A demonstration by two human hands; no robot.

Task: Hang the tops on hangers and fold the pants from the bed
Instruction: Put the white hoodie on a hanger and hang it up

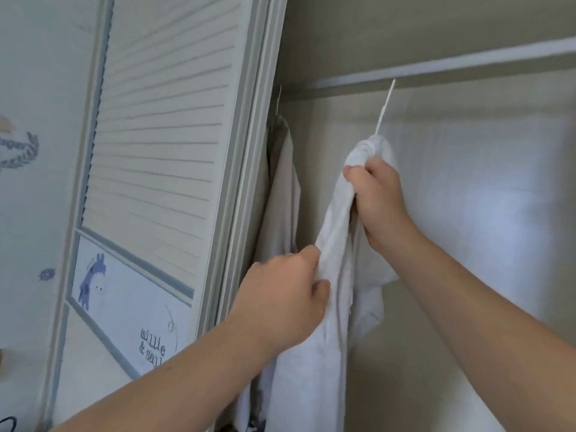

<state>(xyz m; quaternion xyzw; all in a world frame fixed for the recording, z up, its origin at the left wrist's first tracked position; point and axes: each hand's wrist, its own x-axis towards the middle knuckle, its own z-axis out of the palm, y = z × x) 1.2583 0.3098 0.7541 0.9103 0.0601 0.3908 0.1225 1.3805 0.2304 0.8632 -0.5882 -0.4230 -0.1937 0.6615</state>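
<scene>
Item: white top (335, 213), soft thin cloth, on a hanger whose white hook (385, 107) rises to the closet rod (452, 65); whether the hook is fully seated over the rod cannot be told. Location: inside the closet, left of centre, hanging in a long bunched fold down to the bottom edge of the view. Right hand (377, 201): fingers (358, 176) clenched round the gathered cloth at the neck, just below the hook. Left hand (280, 300): fingers (311, 254) grasping the near-left edge of the fabric lower down. Handling, as judged: light, limp and easily creased; it will not keep a shape and may slide off the hanger shoulders if tugged from below, so the neck is the sound place to steady it, and the side edges or hem the place to draw it straight. Neighbours: a pale beige garment (282, 194) hangs just beside it to the left, partly hidden by the louvred door (162, 120). Clearance: the door edge and that garment crowd the left side closely; to the right the rod runs bare in front of the closet's back wall (467, 213), giving free room to slide the hanger or spread the cloth that way.
</scene>
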